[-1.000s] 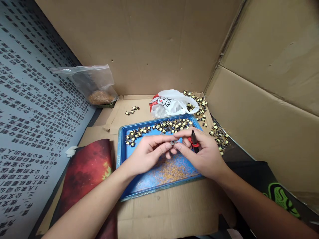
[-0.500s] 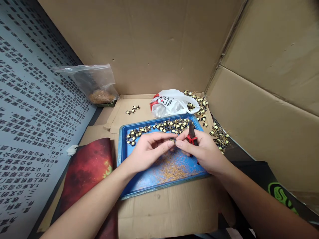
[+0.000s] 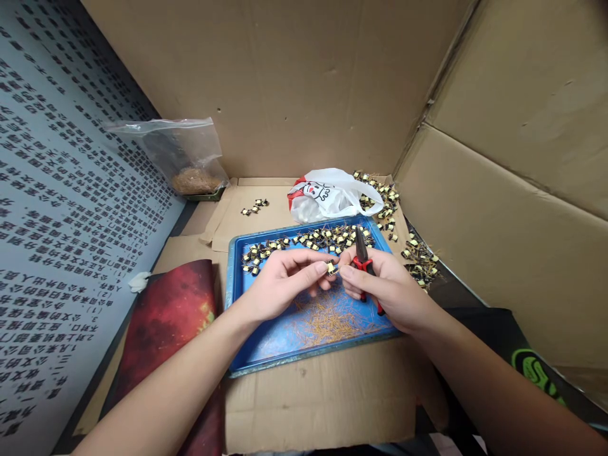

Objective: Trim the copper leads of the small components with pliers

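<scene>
Over the blue tray (image 3: 266, 362), my left hand (image 3: 289, 282) pinches a small transformer (image 3: 331, 268) with a pale yellow top and thin pins between thumb and fingers. My right hand (image 3: 380, 282) is closed around red-handled pliers (image 3: 363, 259), their dark jaws pointing up and away. Its thumb and forefinger are pressed together close to the transformer; whether they pinch a wire there is too small to tell. Similar transformers (image 3: 332, 238) with copper leads lie along the tray's far side. Loose clipped copper wires (image 3: 330, 323) cover the near part of the tray.
Behind the tray lies a white and red plastic bag (image 3: 323, 195). More transformers (image 3: 420, 259) are heaped to the right, with a few (image 3: 255, 207) at the back left. A clear zip bag of copper wire (image 3: 194, 180) stands far left. Cardboard walls (image 3: 513, 171) enclose the back and right.
The transformer has turned so that its yellow top shows in my left fingers. My right fingertips have drawn slightly away from it, and the pliers have shifted a little with that hand.
</scene>
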Demonstrator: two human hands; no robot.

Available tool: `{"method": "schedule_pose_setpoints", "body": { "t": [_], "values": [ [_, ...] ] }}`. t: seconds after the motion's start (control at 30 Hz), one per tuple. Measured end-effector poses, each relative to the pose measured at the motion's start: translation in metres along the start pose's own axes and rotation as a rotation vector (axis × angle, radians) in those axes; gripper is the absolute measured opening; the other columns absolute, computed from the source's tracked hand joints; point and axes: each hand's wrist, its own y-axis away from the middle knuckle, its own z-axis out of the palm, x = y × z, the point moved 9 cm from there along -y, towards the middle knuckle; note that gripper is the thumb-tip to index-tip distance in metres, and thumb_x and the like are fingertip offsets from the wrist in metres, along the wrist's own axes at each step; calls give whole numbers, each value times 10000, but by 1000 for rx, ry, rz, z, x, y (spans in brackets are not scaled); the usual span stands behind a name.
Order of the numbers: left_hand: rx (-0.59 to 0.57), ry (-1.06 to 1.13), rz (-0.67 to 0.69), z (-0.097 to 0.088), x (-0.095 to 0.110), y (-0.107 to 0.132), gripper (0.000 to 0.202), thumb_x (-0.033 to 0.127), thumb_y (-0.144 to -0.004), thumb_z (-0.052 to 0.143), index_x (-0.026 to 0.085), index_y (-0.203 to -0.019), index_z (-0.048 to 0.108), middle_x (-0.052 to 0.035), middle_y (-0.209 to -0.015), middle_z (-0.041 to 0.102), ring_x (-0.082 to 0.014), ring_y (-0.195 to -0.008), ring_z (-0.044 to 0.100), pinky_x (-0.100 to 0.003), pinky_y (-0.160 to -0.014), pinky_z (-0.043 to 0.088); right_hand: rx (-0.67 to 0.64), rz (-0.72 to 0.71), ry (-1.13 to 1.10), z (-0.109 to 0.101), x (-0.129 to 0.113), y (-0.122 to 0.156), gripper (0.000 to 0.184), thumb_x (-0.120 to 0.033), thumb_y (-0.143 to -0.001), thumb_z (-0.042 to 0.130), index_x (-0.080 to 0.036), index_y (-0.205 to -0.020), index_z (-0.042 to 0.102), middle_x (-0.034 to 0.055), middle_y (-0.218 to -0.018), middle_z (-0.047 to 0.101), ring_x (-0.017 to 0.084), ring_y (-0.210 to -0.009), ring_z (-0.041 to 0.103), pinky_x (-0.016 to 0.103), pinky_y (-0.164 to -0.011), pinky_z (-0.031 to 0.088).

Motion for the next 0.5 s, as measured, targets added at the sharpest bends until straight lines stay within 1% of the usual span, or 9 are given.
{"method": "schedule_pose_setpoints", "body": {
  "t": [0.1, 0.2, 0.33, 0.5],
  "values": [
    [3, 7, 4, -1, 1, 0, 374, 432, -951, 818, 127, -1167, 840, -65, -804, 772, -114, -675, 659, -215, -633, 549, 17, -72, 107, 1, -12, 0, 275, -414, -1007, 748, -198, -901, 617, -59, -688, 507, 103, -606, 427, 286, -579, 308],
    [4, 25, 2, -1, 0, 0, 353, 421, -954, 815, 133, -1156, 848, -72, -826, 774, -122, -688, 667, -220, -629, 552, 12, -109, 139, 3, -18, 0, 245, -388, -1018, 725, -198, -903, 620, -65, -683, 509, 103, -603, 425, 292, -605, 327],
    [-2, 58, 4, 0, -1, 0, 323, 404, -956, 817, 142, -1141, 853, -76, -853, 777, -128, -714, 683, -219, -630, 556, 1, -127, 148, 5, -21, -1, 238, -373, -1027, 709, -201, -894, 611, -66, -689, 512, 104, -604, 423, 297, -634, 347],
    [-24, 52, 9, 1, -1, 0, 291, 387, -976, 793, 148, -1131, 851, -76, -863, 776, -126, -713, 681, -216, -625, 552, -10, -126, 149, 5, -18, -1, 269, -411, -1029, 709, -205, -890, 605, -60, -691, 504, 112, -607, 414, 302, -624, 333]
  ]
}}
